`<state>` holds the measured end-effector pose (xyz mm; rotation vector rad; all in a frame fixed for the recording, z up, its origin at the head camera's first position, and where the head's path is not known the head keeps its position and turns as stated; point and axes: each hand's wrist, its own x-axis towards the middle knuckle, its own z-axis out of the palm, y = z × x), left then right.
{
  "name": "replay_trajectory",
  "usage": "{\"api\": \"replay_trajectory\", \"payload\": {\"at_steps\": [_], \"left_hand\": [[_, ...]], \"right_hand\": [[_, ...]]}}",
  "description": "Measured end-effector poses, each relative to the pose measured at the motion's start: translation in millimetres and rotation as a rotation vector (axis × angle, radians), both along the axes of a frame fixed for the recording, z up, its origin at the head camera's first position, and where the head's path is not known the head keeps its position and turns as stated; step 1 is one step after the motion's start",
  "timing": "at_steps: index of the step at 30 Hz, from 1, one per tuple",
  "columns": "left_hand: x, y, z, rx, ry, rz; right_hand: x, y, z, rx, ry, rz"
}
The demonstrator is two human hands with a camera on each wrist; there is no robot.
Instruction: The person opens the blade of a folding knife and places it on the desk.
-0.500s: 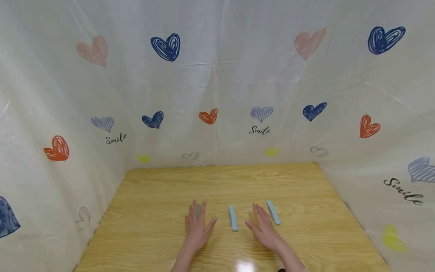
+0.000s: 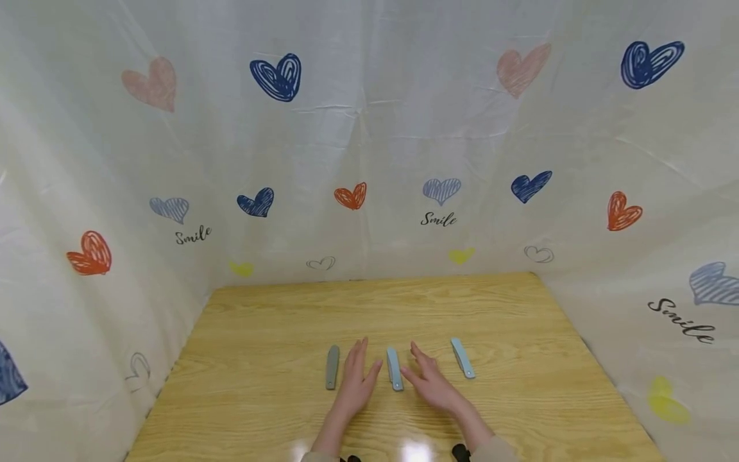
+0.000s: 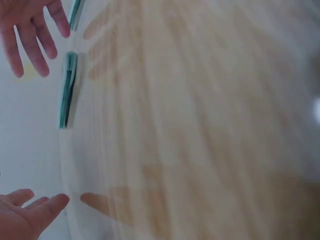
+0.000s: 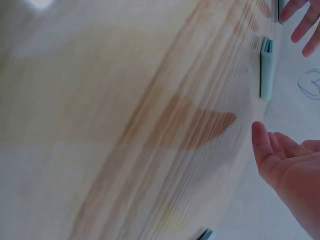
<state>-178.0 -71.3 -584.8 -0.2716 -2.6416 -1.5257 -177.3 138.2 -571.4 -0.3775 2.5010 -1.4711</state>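
Three slim folded tools with a rivet at one end lie spaced out on the wooden table: a grey-green one (image 2: 332,367), a light blue one (image 2: 395,369) in the middle and another light blue one (image 2: 463,358) to the right. My left hand (image 2: 355,384) is between the grey-green and middle tools, fingers extended and thumb apart. On the other side of the middle tool is my right hand (image 2: 434,386), its fingers spread. Both palms face inward, with nothing held. The left wrist view shows the middle tool (image 3: 68,90) between the two hands.
The wooden table (image 2: 277,321) has a white curtain (image 2: 392,147) printed with hearts and "Smile" behind it and along both sides. Light glares off the tabletop near its front edge. A small black object (image 2: 460,452) shows at the right wrist.
Both hands have moved closer to the middle tool. The left hand has shifted right, off the grey-green tool it was covering; the right hand has moved left, away from the right tool.
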Motion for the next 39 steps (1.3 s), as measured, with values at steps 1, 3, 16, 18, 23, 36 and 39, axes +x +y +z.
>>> {"api": "replay_trajectory", "payload": {"at_steps": [1, 3, 16, 18, 23, 36, 39], "left_hand": [[-1.2, 2, 1.0, 0.012, -0.011, -0.004], [-3.5, 5, 3.3, 0.049, -0.043, -0.010], [-17.1, 22, 6.3, 0.238, -0.258, 0.046], [-17.1, 23, 6.4, 0.242, -0.265, 0.054], [-15.7, 24, 7.2, 0.231, -0.252, 0.057], [-16.1, 28, 1.3, 0.362, -0.269, 0.035], [-17.0, 30, 0.3, 0.390, -0.282, 0.052]], "right_hand": [[-1.5, -1, -0.9, -0.009, -0.007, 0.001], [-4.4, -3, -2.4, -0.019, -0.022, -0.001], [-18.2, -13, -9.4, -0.198, -0.107, -0.082], [-20.1, -14, -11.4, -0.218, -0.108, -0.086], [-21.8, -16, -13.0, -0.244, -0.111, -0.081], [-22.0, -20, -8.8, -0.280, -0.157, -0.078], [-22.9, -21, -9.4, -0.276, -0.153, -0.083]]}}
